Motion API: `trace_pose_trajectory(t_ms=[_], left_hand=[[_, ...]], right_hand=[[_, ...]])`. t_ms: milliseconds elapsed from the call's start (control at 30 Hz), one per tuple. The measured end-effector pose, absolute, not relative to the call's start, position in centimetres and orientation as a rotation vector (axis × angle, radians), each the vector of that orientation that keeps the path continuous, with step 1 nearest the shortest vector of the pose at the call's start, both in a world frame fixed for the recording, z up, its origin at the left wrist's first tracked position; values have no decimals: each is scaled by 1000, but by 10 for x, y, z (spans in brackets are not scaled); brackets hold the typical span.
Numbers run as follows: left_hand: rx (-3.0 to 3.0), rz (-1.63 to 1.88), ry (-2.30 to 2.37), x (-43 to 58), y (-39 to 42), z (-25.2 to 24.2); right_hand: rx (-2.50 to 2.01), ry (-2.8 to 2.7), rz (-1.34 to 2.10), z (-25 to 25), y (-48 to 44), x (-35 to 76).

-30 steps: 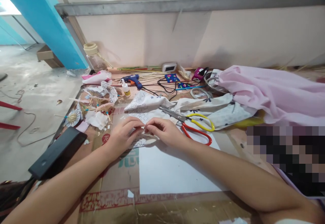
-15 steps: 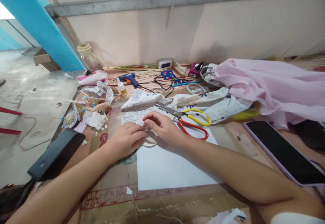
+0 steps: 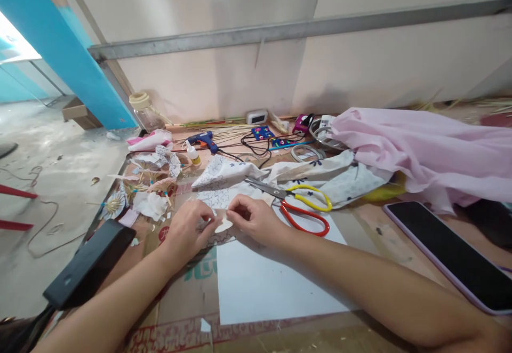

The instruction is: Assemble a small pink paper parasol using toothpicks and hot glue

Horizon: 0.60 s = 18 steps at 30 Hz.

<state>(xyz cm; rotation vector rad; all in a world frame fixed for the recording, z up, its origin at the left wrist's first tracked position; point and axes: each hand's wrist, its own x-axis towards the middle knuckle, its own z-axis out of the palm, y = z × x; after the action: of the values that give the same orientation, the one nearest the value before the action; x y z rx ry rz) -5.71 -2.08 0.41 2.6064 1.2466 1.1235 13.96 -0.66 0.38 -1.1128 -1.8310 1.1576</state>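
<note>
My left hand (image 3: 191, 229) is closed in a pinch at the left of a small pale curved piece (image 3: 224, 226). My right hand (image 3: 253, 218) pinches close to its right side, thumb and forefinger pressed together. What sits between the fingertips of each hand is too small to make out. Beneath and behind them lies cloth with a black line pattern (image 3: 216, 197). Scissors (image 3: 286, 195) with one yellow and one red handle rest just beyond my right hand, blades pointing left. A white sheet of paper (image 3: 276, 289) is under my right forearm.
At the left lie several small folded paper fans (image 3: 114, 203) and a black box-shaped device (image 3: 90, 262). Farther back are a blue glue gun (image 3: 204, 141), a small glue bottle (image 3: 194, 154) and a jar (image 3: 144, 112). Pink cloth (image 3: 424, 150) and a phone (image 3: 452, 257) occupy the right.
My hands have drawn slightly apart, and the pale curved piece shows more between them. My left hand has turned from lying flatter to a raised pinch. The head view has tipped upward.
</note>
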Motion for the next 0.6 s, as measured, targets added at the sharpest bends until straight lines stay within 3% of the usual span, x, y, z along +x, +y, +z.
trace_pose_trajectory(t_ms=[133, 600], left_hand=[[2685, 969, 1042, -57, -21, 7], [2748, 979, 1120, -55, -18, 4]], right_hand=[[-1089, -1769, 1136, 6, -9, 139], [-991, -1783, 1161, 0, -7, 136]])
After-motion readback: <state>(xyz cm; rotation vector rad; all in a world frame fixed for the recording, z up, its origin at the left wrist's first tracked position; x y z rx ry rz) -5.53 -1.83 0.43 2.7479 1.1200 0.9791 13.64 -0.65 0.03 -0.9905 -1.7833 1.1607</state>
